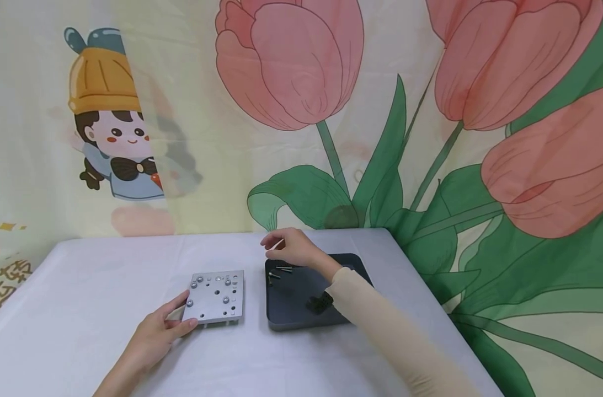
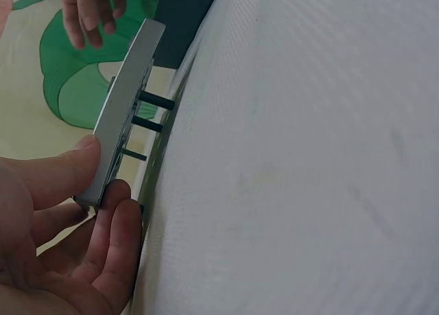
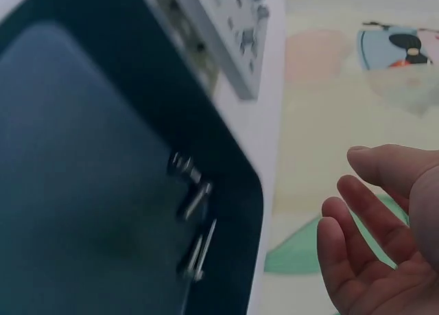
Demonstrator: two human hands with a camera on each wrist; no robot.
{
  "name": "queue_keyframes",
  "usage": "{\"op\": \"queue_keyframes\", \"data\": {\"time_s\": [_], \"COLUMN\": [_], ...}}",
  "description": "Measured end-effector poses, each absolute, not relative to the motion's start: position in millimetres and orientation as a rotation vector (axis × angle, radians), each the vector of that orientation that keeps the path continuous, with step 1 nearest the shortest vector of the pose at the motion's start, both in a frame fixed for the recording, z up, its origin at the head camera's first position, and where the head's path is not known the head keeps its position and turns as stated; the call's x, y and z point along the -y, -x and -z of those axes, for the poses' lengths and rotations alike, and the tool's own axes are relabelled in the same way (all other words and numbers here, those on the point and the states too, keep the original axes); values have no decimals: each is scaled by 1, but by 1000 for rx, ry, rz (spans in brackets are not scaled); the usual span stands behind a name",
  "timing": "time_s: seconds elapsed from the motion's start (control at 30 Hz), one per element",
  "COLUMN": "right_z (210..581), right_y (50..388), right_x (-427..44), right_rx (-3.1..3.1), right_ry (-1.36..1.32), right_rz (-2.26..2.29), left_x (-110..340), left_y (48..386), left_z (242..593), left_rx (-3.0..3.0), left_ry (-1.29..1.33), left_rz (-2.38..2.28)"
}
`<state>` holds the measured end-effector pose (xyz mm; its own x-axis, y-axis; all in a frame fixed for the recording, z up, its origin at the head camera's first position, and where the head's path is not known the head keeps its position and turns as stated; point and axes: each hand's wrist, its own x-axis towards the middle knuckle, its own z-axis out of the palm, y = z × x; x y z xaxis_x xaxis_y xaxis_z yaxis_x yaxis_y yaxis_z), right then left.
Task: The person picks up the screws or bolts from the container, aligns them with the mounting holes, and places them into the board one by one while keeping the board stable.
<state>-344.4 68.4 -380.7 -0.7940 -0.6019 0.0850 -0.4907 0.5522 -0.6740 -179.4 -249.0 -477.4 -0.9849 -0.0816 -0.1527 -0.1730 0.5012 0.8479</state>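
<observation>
My left hand (image 1: pixel 154 333) grips the near left corner of a square silver metal plate (image 1: pixel 214 309), thumb on top and fingers beneath. Several socket-head screws stand in the plate's holes, and in the left wrist view their dark shanks (image 2: pixel 156 100) stick out of its underside. Over the far left part of a dark tray (image 1: pixel 296 303) hovers my right hand (image 1: pixel 293 246), its fingers loosely bent with nothing between them. Below that hand, several loose screws (image 1: pixel 276 274) lie in the tray's corner; the right wrist view shows these screws (image 3: pixel 195 202) blurred.
A black wrist camera (image 1: pixel 320 302) on the right arm covers part of the tray. White cloth (image 1: pixel 117 286) covers the table, whose right edge (image 1: pixel 430 292) slopes toward me. Behind it hangs a curtain (image 1: pixel 222 182) printed with tulips and a cartoon figure.
</observation>
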Motion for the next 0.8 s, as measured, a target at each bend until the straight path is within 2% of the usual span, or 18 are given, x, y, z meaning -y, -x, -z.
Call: {"op": "queue_keyframes", "data": {"time_s": [0.33, 0.8], "right_z": [392, 421], "right_y": [355, 361], "right_x": [-105, -85], "right_rx": [-2666, -2613], "right_ry": [910, 926], "right_rz": [947, 770], "left_x": [247, 247], "left_y": [179, 177], "left_z": [477, 477], "left_rx": [-2643, -2663], "left_ry": [248, 249], "left_rz": [-1504, -1488]}}
